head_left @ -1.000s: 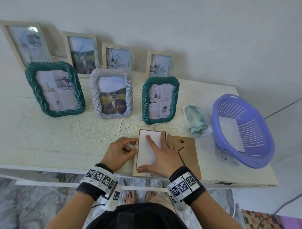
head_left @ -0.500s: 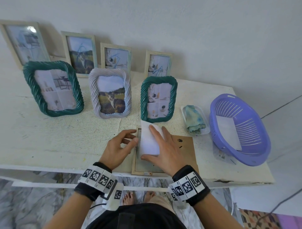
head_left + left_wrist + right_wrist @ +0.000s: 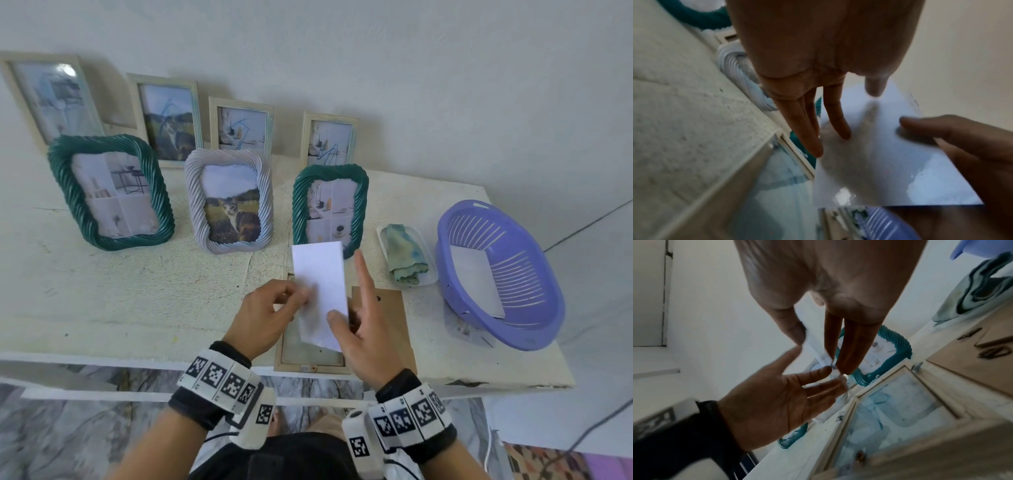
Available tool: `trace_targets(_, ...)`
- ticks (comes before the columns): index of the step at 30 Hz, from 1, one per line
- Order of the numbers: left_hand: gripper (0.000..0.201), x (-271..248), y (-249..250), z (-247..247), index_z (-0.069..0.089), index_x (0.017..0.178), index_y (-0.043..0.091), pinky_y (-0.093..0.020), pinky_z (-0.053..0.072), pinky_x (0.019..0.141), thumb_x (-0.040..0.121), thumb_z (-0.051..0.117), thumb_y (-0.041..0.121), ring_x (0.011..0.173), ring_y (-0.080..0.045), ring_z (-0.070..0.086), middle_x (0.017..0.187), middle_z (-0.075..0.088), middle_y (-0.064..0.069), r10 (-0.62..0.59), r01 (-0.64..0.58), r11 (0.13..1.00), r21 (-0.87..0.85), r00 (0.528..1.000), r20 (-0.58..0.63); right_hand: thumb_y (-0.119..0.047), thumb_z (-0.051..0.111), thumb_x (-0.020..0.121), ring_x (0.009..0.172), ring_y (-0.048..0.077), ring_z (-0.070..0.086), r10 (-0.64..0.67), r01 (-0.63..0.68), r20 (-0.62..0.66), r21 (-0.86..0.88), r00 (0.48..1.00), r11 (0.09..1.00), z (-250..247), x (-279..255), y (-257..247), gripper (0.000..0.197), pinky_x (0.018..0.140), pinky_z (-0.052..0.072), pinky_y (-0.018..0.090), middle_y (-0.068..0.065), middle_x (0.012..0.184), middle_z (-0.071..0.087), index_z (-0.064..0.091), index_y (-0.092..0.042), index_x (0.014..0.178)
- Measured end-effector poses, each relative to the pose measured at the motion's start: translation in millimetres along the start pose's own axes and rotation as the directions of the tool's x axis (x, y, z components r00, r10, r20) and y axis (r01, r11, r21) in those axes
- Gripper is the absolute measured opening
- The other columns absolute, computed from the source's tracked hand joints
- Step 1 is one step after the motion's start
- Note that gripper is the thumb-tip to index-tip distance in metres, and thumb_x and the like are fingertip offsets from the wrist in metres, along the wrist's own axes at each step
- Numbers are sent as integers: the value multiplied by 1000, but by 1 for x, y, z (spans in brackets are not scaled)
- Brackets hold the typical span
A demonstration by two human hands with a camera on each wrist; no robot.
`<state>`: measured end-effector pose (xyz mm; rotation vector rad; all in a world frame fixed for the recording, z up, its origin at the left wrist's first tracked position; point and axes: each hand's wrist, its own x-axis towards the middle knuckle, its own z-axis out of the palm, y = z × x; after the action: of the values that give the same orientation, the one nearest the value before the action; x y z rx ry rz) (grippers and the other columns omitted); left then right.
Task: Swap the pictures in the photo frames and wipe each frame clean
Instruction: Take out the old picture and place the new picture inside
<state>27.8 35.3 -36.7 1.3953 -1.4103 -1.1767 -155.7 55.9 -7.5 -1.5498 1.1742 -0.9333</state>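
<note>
A white-backed picture (image 3: 318,281) is held upright above a wooden frame (image 3: 311,356) that lies face down at the table's front edge. My right hand (image 3: 347,301) pinches the picture's right edge between thumb and fingers (image 3: 849,345), with the index finger pointing up. The straight fingers of my left hand (image 3: 294,298) touch the picture's left edge (image 3: 879,162) without gripping it. The frame's brown backing board (image 3: 387,315) lies beside it on the right. Its glass (image 3: 896,410) is bare.
Two green rope frames (image 3: 111,192) (image 3: 330,205) and a white one with a cat picture (image 3: 229,202) stand behind. Several wooden frames (image 3: 168,120) lean on the wall. A cloth (image 3: 407,253) in a small tray and a purple basket (image 3: 534,308) sit right.
The picture lay flat in the frame under my right palm; it has been lifted out and tipped upright. The right hand now pinches it, and the left hand moved onto its edge.
</note>
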Motion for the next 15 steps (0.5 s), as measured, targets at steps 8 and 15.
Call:
trace_targets(8, 53, -4, 12, 14, 60, 124, 21, -56, 46, 99, 89, 54, 60, 107, -21, 66, 119, 68, -4, -147, 209, 883, -421, 974, 175, -35, 57, 94, 113, 9, 61, 5, -4, 14, -44, 1000, 999, -9, -5, -3, 61, 95, 47, 22, -16, 125, 64, 30, -29, 148)
trace_targets(15, 38, 3, 18, 44, 54, 131, 12, -46, 48, 100, 96, 53, 28, 115, -20, 63, 122, 68, -2, 12, 23, 950, -312, 994, 110, -24, 63, 92, 91, 6, 63, 175, -198, -149, -152, 973, 968, -45, -9, 24, 18, 76, 50, 16, -12, 99, 67, 62, -32, 108)
